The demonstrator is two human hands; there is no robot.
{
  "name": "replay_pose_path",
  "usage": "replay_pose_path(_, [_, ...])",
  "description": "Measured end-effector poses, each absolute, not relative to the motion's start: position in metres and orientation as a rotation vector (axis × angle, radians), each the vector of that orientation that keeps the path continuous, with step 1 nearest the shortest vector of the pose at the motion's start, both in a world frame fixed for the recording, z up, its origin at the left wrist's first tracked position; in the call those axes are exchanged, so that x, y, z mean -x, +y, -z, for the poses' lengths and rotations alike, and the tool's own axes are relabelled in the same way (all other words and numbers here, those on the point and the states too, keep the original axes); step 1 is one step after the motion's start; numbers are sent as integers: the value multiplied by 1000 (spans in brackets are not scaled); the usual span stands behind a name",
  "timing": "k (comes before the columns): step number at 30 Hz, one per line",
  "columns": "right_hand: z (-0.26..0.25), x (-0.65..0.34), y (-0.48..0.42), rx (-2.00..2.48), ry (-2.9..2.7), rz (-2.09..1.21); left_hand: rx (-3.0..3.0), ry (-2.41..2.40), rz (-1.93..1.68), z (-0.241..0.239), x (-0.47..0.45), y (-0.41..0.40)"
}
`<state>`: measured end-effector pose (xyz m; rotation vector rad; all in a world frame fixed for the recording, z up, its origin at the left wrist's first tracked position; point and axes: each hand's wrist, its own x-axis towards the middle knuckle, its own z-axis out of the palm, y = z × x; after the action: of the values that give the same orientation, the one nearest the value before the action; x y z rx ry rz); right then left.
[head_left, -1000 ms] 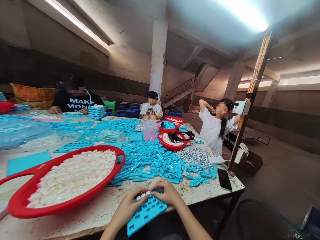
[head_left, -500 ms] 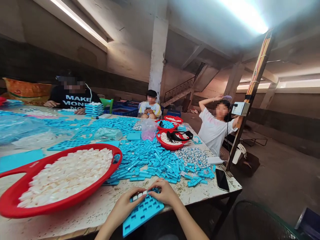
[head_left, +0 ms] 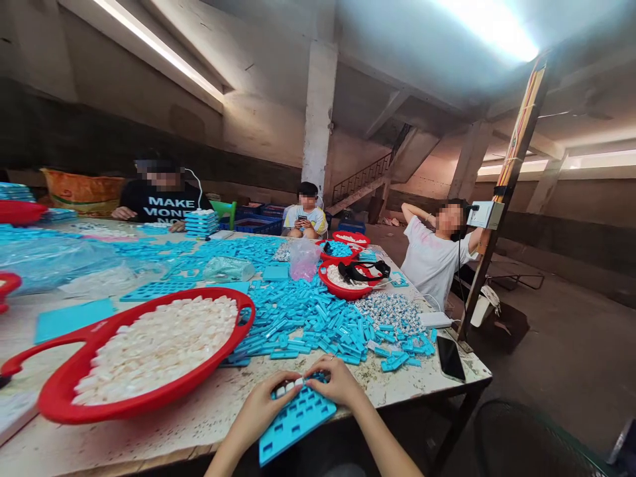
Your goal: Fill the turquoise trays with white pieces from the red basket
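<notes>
Blue tray (head_left: 297,425) — white pieces (head_left: 289,389) along edge

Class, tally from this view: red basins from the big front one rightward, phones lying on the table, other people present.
Red basins: 4 (large front basin, basin under black straps, blue-filled basin, rear basin)
Phones on table: 1 (black smartphone)
Other people: 3 (black T-shirt person, seated middle person, white T-shirt person)
Total: 8

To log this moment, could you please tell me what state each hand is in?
Left hand: closed, holding a blue slotted rectangular tray.
Right hand: closed, holding the same tray.
</notes>
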<state>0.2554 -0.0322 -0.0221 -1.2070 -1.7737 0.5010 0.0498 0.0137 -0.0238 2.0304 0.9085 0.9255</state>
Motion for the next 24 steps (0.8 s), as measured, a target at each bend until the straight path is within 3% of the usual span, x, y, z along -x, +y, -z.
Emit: replay_pose_path(24, [25, -255, -29, 1217, -1787, -481, -2018, 882, -915, 28, -49, 15])
